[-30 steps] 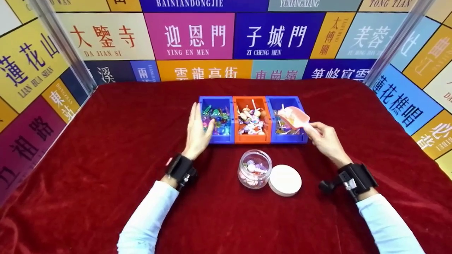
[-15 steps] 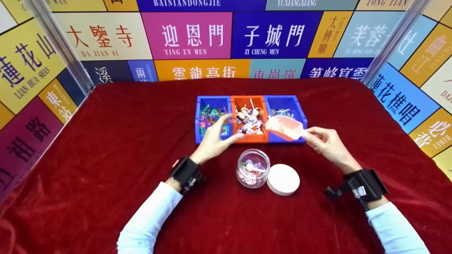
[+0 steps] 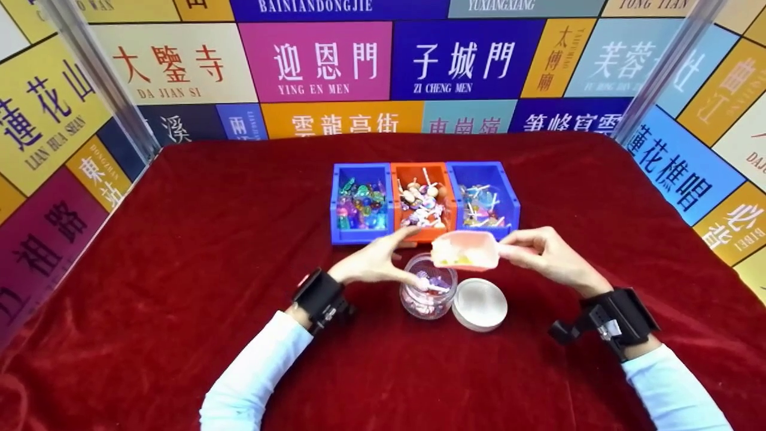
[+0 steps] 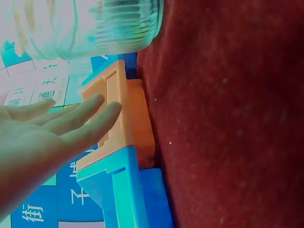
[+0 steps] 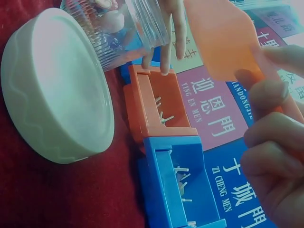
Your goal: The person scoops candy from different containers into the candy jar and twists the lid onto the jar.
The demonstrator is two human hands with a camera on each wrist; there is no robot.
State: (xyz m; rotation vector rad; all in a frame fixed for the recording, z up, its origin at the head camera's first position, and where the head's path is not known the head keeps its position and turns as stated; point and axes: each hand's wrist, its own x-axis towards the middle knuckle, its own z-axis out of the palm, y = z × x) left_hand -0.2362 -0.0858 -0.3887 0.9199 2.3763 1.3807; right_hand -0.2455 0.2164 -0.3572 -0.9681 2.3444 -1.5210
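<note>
Head view: jar [image 3: 422, 306] holds sweets [image 3: 436, 287], scoop [image 3: 482, 244] holds yellowish pieces [image 3: 456, 260].

The back wall [image 3: 326, 60] is full of bright blocks — pink, blue, yellow and orange — with big Chinese writing and small ABC letters. More blocks cover both sides. A shiny post [image 3: 103, 78] stands near each back corner. A dark red cloth [image 3: 197, 239] — a bit wrinkly — spreads out in front.

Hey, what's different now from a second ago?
The pink scoop in the right hand's grip moved left and closer, from the right blue bin to near the jar. The left hand swung from the left blue bin toward the jar, fingers spread. The white lid, jar and bins stayed put.
</note>
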